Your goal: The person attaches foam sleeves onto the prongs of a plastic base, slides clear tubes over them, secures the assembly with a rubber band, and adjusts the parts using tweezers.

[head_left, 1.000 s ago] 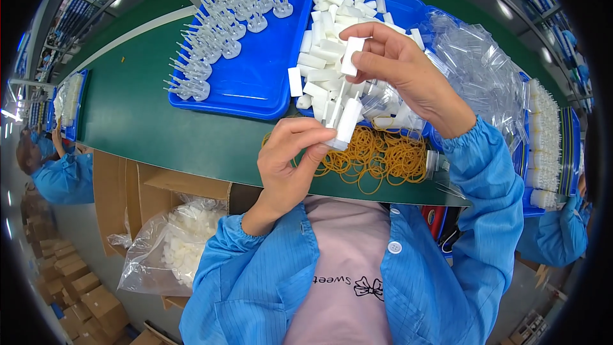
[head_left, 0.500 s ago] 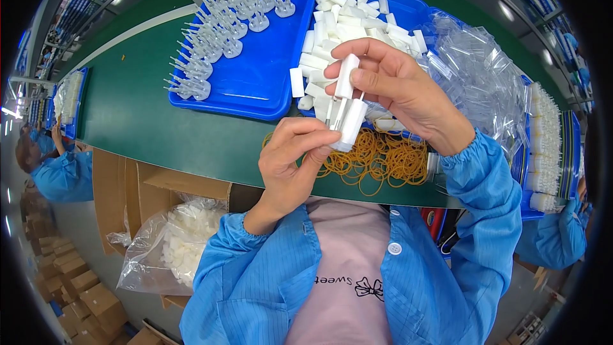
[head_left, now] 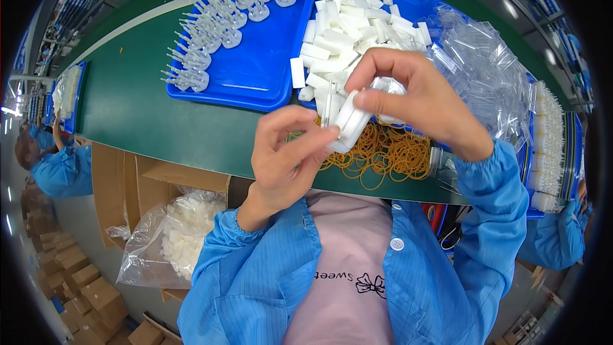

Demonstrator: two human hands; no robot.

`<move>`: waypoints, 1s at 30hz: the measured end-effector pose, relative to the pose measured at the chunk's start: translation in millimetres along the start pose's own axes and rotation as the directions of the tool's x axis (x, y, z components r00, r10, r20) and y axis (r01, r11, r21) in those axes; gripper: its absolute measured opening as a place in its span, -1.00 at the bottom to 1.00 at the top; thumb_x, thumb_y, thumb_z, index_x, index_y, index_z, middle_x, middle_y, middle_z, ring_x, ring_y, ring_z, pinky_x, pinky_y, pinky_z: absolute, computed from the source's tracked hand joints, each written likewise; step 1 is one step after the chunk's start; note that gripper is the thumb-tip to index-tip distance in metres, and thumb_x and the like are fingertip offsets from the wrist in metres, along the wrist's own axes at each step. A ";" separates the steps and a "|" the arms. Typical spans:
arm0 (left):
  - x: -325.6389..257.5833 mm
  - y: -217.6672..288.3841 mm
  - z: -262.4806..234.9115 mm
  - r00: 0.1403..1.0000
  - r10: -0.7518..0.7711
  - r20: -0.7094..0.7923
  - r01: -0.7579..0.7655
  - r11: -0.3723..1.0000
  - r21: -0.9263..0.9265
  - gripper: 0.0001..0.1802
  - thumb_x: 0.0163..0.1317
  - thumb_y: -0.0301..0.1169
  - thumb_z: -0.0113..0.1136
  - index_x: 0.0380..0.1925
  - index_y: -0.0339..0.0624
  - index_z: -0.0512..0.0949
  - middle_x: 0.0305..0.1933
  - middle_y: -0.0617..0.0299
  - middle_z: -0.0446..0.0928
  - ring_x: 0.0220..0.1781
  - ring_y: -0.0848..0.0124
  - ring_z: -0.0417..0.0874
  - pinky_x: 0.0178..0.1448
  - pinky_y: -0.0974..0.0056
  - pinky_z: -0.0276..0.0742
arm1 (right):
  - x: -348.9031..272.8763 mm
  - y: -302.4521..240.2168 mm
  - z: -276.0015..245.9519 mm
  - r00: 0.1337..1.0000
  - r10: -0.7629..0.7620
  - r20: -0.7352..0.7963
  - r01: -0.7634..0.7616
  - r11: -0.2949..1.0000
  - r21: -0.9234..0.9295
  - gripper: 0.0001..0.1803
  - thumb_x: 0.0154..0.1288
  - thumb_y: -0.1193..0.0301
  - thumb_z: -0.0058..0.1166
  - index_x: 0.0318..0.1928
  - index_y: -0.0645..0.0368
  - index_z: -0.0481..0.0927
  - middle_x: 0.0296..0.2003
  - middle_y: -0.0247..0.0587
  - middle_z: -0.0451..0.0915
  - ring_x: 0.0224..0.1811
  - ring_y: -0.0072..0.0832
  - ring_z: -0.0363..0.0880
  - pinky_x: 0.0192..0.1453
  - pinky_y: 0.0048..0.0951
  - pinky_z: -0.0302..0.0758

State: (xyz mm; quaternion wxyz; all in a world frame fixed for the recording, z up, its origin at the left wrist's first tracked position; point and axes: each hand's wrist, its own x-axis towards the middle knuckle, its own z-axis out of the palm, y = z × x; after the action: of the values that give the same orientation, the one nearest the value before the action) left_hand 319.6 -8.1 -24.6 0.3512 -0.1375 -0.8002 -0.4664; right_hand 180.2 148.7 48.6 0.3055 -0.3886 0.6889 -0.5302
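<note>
We pinch a bundle of white plastic pieces (head_left: 348, 124) mid-frame, above the rubber bands (head_left: 383, 153) on the green bench (head_left: 134, 108). Left hand (head_left: 287, 160) and right hand (head_left: 415, 99) both closed on it. Keep pieces aligned, squeeze firmly.

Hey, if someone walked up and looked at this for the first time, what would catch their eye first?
Most likely the two bare hands at the centre: the left hand and the right hand together pinch a small bundle of white plastic pieces above a heap of tan rubber bands. Behind them, two bright blue trays stand out on the green table: the left tray bears rows of clear spiked parts, the right a pile of white blocks.
</note>
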 end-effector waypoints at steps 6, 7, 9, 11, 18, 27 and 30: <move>-2.6 -0.3 -3.2 0.986 -0.116 -0.120 0.119 0.993 0.015 -0.61 -0.12 -0.61 0.32 -0.19 -0.23 0.54 -0.09 0.08 0.47 -0.18 0.34 0.55 -0.14 0.34 0.49 | -6.9 -0.4 16.2 0.997 -0.076 -0.026 0.075 0.996 -0.037 -0.83 0.10 0.41 0.15 -0.33 0.23 0.54 -0.35 -0.35 0.55 -0.22 -0.63 0.47 -0.04 -0.54 0.36; -5.3 -2.9 -8.3 0.989 -0.151 0.003 0.151 0.987 -0.064 -0.70 -0.09 -0.61 0.30 -0.26 -0.27 0.55 -0.14 0.08 0.52 -0.16 0.34 0.54 -0.08 0.33 0.46 | -6.0 0.4 17.2 0.992 -0.115 -0.048 0.113 0.993 -0.037 -0.85 0.10 0.42 0.13 -0.34 0.23 0.54 -0.38 -0.36 0.54 -0.27 -0.61 0.44 -0.10 -0.53 0.37; -11.0 -5.9 -12.7 0.965 -0.261 -0.040 0.256 0.962 -0.093 -0.73 -0.08 -0.63 0.28 -0.30 -0.30 0.55 -0.17 0.09 0.52 -0.15 0.36 0.54 -0.07 0.35 0.45 | -2.6 2.4 19.4 0.986 -0.153 -0.065 0.151 0.988 -0.034 -0.86 0.09 0.43 0.12 -0.36 0.24 0.54 -0.41 -0.36 0.54 -0.31 -0.59 0.41 -0.16 -0.52 0.37; -18.0 -13.4 -16.9 0.881 -0.446 -0.155 0.406 0.883 -0.233 -0.78 -0.02 -0.67 0.22 -0.31 -0.34 0.53 -0.22 0.15 0.51 -0.17 0.44 0.51 -0.08 0.42 0.42 | 2.3 5.8 22.2 0.933 -0.262 -0.248 0.204 0.950 -0.237 -0.87 0.05 0.43 0.14 -0.36 0.18 0.54 -0.40 -0.34 0.54 -0.29 -0.48 0.44 -0.18 -0.46 0.38; -20.6 -27.3 -38.7 0.737 -0.594 -0.322 0.345 0.741 -0.576 -0.72 0.19 -0.46 0.15 -0.10 -0.31 0.45 -0.12 0.19 0.51 -0.08 0.47 0.49 0.05 0.34 0.37 | -13.1 37.7 51.5 0.961 -0.257 0.098 0.232 0.564 -0.792 -0.78 -0.12 0.48 0.21 -0.37 0.11 0.52 -0.37 -0.22 0.40 -0.24 -0.30 0.39 -0.14 -0.34 0.27; -14.9 -19.2 -35.3 0.845 -0.462 -0.270 0.278 0.809 -0.518 -0.81 0.06 -0.59 0.22 -0.27 -0.33 0.56 -0.21 0.19 0.47 -0.18 0.47 0.46 -0.09 0.42 0.39 | -14.3 28.5 26.6 0.922 -0.387 0.021 0.207 0.447 -0.870 -0.85 -0.03 0.50 0.12 -0.38 0.10 0.46 -0.30 -0.27 0.44 -0.23 -0.28 0.42 -0.15 -0.32 0.27; -14.4 -13.0 -35.3 0.940 -0.330 -0.089 0.256 0.852 -0.456 -0.83 0.01 -0.63 0.23 -0.33 -0.32 0.58 -0.24 0.16 0.48 -0.21 0.44 0.47 -0.14 0.41 0.41 | -16.7 18.7 4.0 0.878 -0.473 -0.069 0.185 0.469 -0.864 -0.88 0.05 0.52 0.08 -0.35 0.06 0.47 -0.32 -0.29 0.49 -0.23 -0.27 0.46 -0.13 -0.32 0.31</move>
State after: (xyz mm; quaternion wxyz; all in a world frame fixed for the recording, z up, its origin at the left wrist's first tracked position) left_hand 338.0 -43.2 -31.8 0.3004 -0.0500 -0.6545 -0.6920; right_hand 188.1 163.6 29.6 -0.1352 -0.5279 0.8043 -0.2369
